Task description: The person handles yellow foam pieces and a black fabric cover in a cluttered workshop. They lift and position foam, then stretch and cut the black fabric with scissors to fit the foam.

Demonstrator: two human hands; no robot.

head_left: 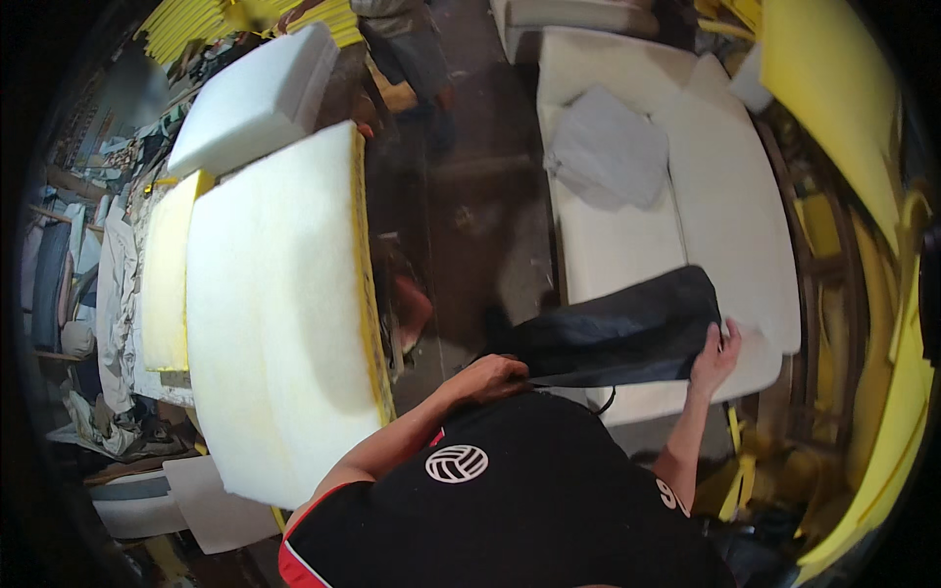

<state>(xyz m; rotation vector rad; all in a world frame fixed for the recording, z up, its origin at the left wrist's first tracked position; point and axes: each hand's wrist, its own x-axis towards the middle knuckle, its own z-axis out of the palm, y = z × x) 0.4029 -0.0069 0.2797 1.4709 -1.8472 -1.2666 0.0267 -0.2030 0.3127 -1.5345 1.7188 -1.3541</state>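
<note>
Heaped fabrics are seen at far left, beside a narrow yellow foam strip. Next to it, a broad padded slab, white on top and yellow along its right edge, is set at a slant, with a thick white block placed beyond it. Farther back, part of another person is seen by the dark floor. At center, above a black shirt trimmed in red and white, the left hand is held low, its fingers curled together and clamped on the near left corner of a black cloth. The cloth is stretched between both hands, across the near end of a white upholstered seat, on which a folded gray cloth is laid farther off. The black cloth's right edge is met by the right hand, its fingers partly apart; whether the edge is pinched cannot be told. Yellow foam sheeting is curved along the far right.
</note>
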